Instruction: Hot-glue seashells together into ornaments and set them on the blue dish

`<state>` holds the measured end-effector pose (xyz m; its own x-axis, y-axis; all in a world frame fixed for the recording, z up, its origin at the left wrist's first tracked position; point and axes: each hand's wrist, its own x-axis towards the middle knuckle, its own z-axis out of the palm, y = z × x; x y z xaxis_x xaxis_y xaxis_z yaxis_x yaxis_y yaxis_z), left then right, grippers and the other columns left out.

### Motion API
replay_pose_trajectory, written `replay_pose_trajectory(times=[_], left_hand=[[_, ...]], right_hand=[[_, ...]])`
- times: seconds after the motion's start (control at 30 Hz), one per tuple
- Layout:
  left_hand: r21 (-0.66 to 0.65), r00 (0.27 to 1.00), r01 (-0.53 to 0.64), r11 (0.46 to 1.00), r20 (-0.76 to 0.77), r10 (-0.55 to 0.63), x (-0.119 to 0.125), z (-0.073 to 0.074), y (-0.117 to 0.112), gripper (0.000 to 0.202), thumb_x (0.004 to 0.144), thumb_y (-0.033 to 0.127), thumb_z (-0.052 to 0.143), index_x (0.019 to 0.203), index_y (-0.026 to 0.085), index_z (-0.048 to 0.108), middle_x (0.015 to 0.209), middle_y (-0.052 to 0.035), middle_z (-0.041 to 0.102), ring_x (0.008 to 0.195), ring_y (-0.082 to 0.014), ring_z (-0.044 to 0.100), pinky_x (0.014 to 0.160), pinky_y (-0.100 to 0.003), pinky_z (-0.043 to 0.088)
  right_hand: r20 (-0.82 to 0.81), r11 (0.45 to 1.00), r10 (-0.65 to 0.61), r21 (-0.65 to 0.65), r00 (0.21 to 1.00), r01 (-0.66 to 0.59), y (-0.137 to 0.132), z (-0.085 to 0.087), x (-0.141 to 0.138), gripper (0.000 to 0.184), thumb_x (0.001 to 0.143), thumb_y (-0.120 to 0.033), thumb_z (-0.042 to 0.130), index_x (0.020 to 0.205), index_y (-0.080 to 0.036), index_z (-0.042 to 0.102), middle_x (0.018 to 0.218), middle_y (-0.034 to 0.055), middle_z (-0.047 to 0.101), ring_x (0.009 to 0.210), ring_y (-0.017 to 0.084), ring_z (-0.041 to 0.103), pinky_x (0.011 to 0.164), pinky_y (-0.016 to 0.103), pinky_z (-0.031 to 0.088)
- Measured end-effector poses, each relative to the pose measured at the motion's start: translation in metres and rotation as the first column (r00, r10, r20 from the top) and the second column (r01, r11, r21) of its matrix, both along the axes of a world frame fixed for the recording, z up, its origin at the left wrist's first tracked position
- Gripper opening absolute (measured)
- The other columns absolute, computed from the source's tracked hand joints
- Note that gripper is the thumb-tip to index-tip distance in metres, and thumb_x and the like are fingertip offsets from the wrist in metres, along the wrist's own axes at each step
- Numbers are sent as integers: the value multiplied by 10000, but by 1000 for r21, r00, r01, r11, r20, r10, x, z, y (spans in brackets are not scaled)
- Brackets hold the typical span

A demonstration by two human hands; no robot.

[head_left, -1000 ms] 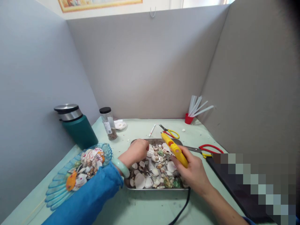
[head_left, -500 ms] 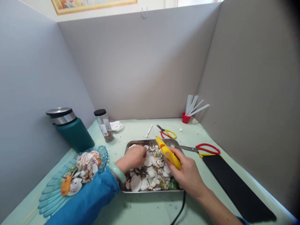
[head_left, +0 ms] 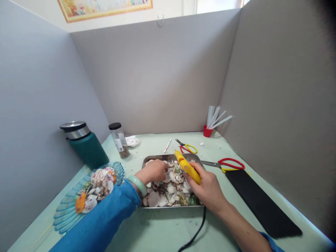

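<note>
Grey partition walls (head_left: pixel 162 77), pale-green tabletop (head_left: pixel 157 231)

Two scissors (head_left: pixel 188 148) (head_left: pixel 226 163), one flask (head_left: pixel 86 148), one jar (head_left: pixel 119 140), one tray (head_left: pixel 157 157).

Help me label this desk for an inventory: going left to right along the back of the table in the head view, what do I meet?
Green flask → black-lidded jar → white marker → small yellow-handled scissors → red cup of sticks.
</note>
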<state>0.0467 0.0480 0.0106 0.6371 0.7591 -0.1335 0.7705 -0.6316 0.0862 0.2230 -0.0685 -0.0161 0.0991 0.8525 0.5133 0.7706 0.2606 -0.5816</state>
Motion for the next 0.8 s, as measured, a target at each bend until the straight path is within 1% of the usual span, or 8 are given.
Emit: replay_pose_trajectory(times=[0.1,0.2,0.33,0.4,0.5,0.63,0.73,0.8], left_hand=[[3,1000,-15,1000,20,15,0,-3,0,223,602,150,629,809,205,695,812,-80,707,807,-249,653,694,-290,466],[-9,997,-39,999,70,39,-7,-2,-2,166,616,138,610,763,190,669,779,-56,695,774,-216,643,677,-263,449],[-31,976,-98,995,191,103,-24,5,-6,132,672,145,566,772,187,641,762,-31,683,727,-182,635,639,-240,426],[-60,953,-143,988,261,154,-33,8,-9,138,712,152,534,807,184,628,742,-23,680,643,-155,632,601,-230,421],[-127,903,-198,972,363,231,-44,10,-13,120,754,188,508,822,177,606,701,-13,676,528,-127,617,539,-217,419],[-241,813,-232,942,483,324,-52,8,-20,131,788,250,483,839,174,576,572,12,636,472,-137,615,463,-209,424],[-329,748,-225,917,545,379,-53,4,-26,166,803,283,472,887,173,563,496,39,590,443,-139,606,418,-202,428],[-402,681,-189,896,604,414,-52,1,-30,162,793,289,497,891,174,553,472,54,567,421,-129,591,404,-195,430]], right_hand=[[-4,1000,9,5,1000,-9,-1,1,0,265,850,-273,509,1103,-206,550,838,16,694,676,178,645,614,244,441],[6,1000,13,4,1000,-13,-2,1,0,274,852,-275,500,1112,-203,550,823,20,698,665,180,643,618,247,439],[89,999,13,-48,996,-9,-3,0,1,307,852,-302,491,1131,-191,556,793,38,701,651,195,641,604,263,429],[166,994,29,-106,986,-12,-3,0,2,309,848,-313,491,1124,-198,566,800,42,706,669,205,647,606,270,425],[251,983,85,-181,964,-39,-3,1,1,325,841,-317,512,1144,-213,561,856,46,713,749,221,660,640,281,428],[311,975,104,-220,945,-35,-4,3,-1,324,836,-331,551,1142,-226,577,920,56,711,801,226,655,658,289,431],[339,970,121,-241,933,-38,-4,9,0,250,841,-359,564,1043,-230,636,881,58,696,812,231,638,673,302,437],[345,978,121,-204,931,-51,-4,16,-2,216,846,-385,566,951,-222,661,871,64,673,848,238,612,706,317,437]])
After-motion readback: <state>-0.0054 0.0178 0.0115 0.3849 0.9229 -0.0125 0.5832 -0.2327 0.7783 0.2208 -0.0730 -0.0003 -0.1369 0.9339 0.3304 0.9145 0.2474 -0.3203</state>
